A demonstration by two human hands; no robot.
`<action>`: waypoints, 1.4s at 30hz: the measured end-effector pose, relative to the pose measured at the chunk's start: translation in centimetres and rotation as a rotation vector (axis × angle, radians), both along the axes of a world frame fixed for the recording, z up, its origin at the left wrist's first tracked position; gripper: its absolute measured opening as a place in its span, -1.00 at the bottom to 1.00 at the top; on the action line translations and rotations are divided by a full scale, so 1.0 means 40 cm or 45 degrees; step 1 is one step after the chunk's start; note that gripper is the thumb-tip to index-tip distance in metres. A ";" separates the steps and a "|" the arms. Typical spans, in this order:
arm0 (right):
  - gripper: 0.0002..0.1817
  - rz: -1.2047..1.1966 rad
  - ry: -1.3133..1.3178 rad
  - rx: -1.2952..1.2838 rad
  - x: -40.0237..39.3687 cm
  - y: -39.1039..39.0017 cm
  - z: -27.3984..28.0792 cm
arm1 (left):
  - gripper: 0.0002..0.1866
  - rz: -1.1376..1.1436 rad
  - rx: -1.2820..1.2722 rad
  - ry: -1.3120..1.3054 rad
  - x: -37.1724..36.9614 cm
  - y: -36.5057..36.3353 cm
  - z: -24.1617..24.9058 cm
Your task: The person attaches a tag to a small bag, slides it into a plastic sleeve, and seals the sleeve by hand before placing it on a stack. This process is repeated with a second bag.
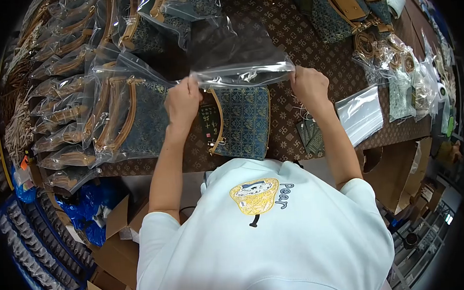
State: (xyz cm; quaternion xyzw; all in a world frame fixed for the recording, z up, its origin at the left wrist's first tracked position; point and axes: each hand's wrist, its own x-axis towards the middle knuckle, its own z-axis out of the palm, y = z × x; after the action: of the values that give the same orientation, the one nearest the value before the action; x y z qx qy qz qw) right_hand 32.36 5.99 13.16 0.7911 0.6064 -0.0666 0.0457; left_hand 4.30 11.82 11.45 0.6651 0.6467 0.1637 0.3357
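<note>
A clear plastic bag [235,47] is stretched wide between my two hands, its near edge running straight across. My left hand [183,101] is closed on one corner of it, and my right hand [311,86] pinches the opposite corner. Just below the plastic lies a blue patterned handbag [245,120] with a tan handle, flat on the table. A dark tag with light characters [209,120] shows inside the handle's curve. Near my right forearm rest several dark green tags [311,134] with strings.
Bagged handbags with tan handles [65,109] line the left side. A stack of clear plastic bags [360,116] lies right of my arm. Coiled tan straps [364,42] and unbagged handbags [335,11] sit at the back right. Cardboard boxes [396,176] stand below the patterned tabletop [286,137].
</note>
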 end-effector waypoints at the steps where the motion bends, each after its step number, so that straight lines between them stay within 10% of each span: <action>1: -0.72 -0.125 0.231 0.038 0.011 0.010 -0.025 | -0.73 0.127 0.080 -0.585 0.027 0.004 0.001; 2: -0.72 -0.126 0.233 0.038 0.007 0.006 -0.061 | -0.77 0.096 0.341 -0.707 0.050 0.016 -0.036; 4: -0.69 -0.627 1.552 0.480 -0.008 -0.013 -0.162 | -0.86 0.054 0.495 -0.509 0.055 0.039 -0.134; 5: -0.70 -0.735 1.699 0.517 -0.018 -0.022 -0.217 | -0.86 0.024 0.481 -0.467 0.050 0.054 -0.210; 10: -0.77 -0.819 1.614 0.603 -0.063 -0.077 -0.400 | -0.83 0.038 0.168 -0.101 0.051 0.022 -0.277; 14: -0.76 -0.930 1.685 0.618 -0.085 -0.079 -0.331 | -0.89 0.470 -0.604 -0.922 0.053 0.014 -0.214; 19: -0.69 -0.913 1.681 0.569 -0.092 -0.123 -0.327 | -0.87 0.435 -0.410 -0.954 0.075 -0.055 -0.240; 21: -0.62 -0.659 1.406 0.527 -0.113 -0.165 -0.253 | -0.80 0.241 0.276 -0.667 0.069 -0.092 -0.242; 30: -0.45 -0.590 1.032 -0.102 -0.145 -0.392 -0.212 | -0.53 -0.133 0.264 -0.104 -0.012 -0.280 -0.218; 35: -0.08 -0.511 1.460 0.057 -0.164 -0.339 -0.166 | -0.45 -0.224 0.223 -0.186 0.013 -0.242 -0.173; 42: -0.08 -0.688 1.711 0.063 -0.148 -0.284 -0.189 | 0.01 -0.401 -0.018 0.242 -0.062 -0.118 -0.173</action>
State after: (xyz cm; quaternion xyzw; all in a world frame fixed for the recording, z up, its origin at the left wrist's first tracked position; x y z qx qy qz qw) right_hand 26.44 -5.39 5.58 0.7023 0.2880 -0.5337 -0.3728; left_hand 1.82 7.10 4.53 0.7682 0.5645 0.0409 0.2991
